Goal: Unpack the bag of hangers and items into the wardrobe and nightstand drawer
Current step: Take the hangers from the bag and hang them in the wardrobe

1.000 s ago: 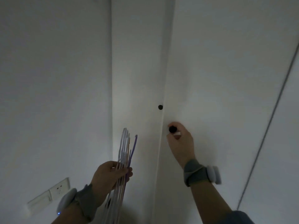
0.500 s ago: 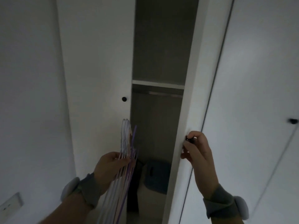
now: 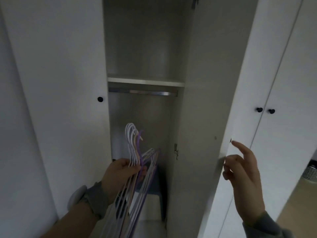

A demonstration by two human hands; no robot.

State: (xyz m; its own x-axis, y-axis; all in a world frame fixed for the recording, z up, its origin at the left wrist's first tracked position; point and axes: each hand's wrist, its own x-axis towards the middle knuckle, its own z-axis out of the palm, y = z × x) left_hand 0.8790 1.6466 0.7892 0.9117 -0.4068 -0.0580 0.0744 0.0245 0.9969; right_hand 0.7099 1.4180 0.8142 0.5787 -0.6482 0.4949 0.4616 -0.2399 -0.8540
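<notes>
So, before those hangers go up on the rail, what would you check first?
1. The wardrobe door is swung wide: ok.
2. The rail is in view with nothing hanging on it: ok.
3. The left hand grips the hangers: ok.
4. The hooks are untangled from each other: cannot tell.
5. The right hand is open and holds nothing: ok.

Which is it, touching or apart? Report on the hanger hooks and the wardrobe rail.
Apart. The head view shows the hangers, gripped in the left hand, with their hooks well below the rail; bare back panel shows between them.
</notes>
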